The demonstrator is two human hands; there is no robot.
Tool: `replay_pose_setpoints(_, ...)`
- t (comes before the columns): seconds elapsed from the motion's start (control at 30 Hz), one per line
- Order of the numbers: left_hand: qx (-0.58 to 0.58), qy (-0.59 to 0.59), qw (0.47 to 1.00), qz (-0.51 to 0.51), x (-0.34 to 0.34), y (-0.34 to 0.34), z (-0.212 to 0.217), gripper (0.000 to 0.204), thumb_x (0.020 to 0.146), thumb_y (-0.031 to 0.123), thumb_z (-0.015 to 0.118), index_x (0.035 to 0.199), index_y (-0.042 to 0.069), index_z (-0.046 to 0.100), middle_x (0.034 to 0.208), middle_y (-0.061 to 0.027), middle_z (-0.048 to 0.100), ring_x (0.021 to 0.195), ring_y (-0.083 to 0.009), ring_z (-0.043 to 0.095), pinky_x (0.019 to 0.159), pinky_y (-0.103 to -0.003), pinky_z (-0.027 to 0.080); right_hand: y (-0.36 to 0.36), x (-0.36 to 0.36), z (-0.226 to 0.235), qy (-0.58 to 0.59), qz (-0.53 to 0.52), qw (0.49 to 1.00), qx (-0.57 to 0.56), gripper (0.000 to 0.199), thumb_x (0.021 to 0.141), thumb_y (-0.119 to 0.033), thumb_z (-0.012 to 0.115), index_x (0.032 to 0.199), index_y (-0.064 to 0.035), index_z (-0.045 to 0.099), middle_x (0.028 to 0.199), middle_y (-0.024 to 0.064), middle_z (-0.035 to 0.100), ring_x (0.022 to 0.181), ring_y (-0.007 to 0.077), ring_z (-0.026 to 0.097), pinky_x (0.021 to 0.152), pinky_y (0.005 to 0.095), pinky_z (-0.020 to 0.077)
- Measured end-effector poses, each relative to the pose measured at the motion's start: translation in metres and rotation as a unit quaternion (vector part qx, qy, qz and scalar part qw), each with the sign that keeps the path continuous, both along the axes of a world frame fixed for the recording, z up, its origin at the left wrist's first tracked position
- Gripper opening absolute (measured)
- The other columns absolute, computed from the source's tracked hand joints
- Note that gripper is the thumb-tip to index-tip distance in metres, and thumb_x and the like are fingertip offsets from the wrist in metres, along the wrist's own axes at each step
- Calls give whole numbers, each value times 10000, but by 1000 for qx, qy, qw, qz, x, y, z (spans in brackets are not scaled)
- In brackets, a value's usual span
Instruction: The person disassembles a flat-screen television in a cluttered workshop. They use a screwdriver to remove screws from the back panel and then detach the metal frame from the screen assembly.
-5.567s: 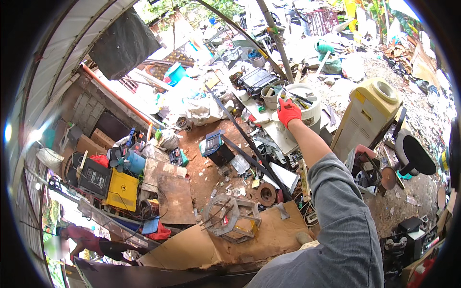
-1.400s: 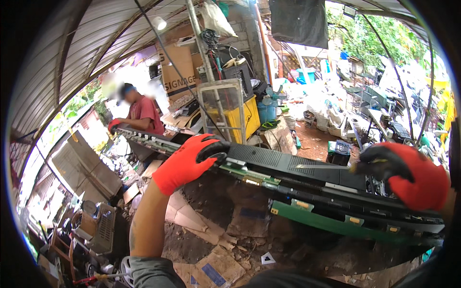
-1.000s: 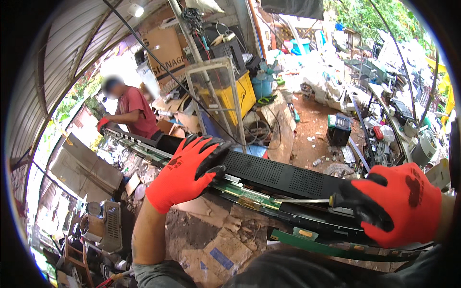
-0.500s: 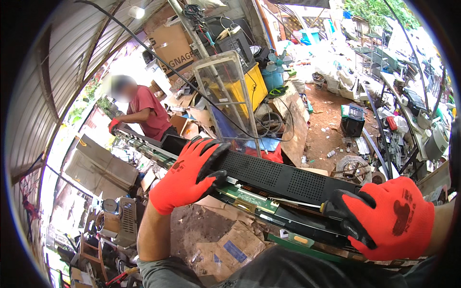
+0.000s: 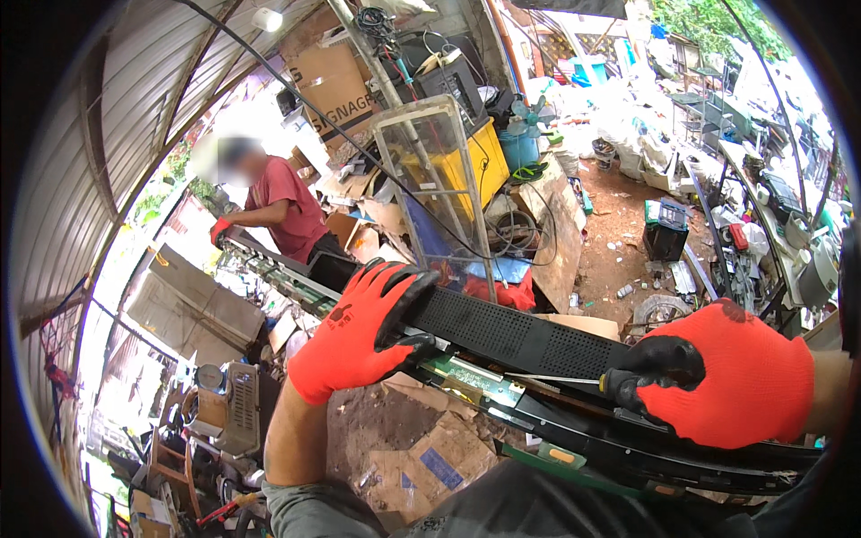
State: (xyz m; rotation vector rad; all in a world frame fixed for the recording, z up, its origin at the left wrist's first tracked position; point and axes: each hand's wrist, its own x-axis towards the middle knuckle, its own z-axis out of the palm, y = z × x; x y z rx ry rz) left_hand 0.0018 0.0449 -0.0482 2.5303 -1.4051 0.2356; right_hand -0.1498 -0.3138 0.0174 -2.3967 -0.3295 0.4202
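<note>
the black casing looks stiff, its green board brittle: best held by the edge, where the left hand grips, fingers half-curled; the right hand closes around a screwdriver.

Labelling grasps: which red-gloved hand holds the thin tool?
The person's right hand, closed on the thin tool; the left hand and co-worker's hand are at the black panel.

Far left of centre: brown cardboard box, large dark capital lettering. Near left: left hand's red glove, small dark print, unreadable.
</note>
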Motion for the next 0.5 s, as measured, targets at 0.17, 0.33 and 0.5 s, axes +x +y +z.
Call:
replay_pose_setpoints(0.17,2,-3,1000,14,-8,2,2,766,827,417,686,1460,32,491,1396,-231,507,1298,-448,460,1158,-524,313,1,-17,-14,-346,160,884,-271,314,755,-238,749,1054,-142,758,761,57,611,650,231,612,587,399,449)
replay_pose_setpoints(0.33,22,26,999,24,-5,-1,3,805,846,473,619,1502,33,463,1447,-232,487,1386,-446,410,1232,-544,211,5,-11,0,-425,198,820,-330,318,729,-300,761,1021,-177,747,768,39,597,656,243,610,595,426,433)
replay_pose_setpoints(0.5,19,15,999,30,-4,1,2,828,801,444,647,1499,33,470,1431,-228,500,1368,-442,428,1233,-544,211,6,46,41,-338,226,874,-266,182,800,-316,726,930,-188,729,835,25,664,715,287,658,624,401,486)
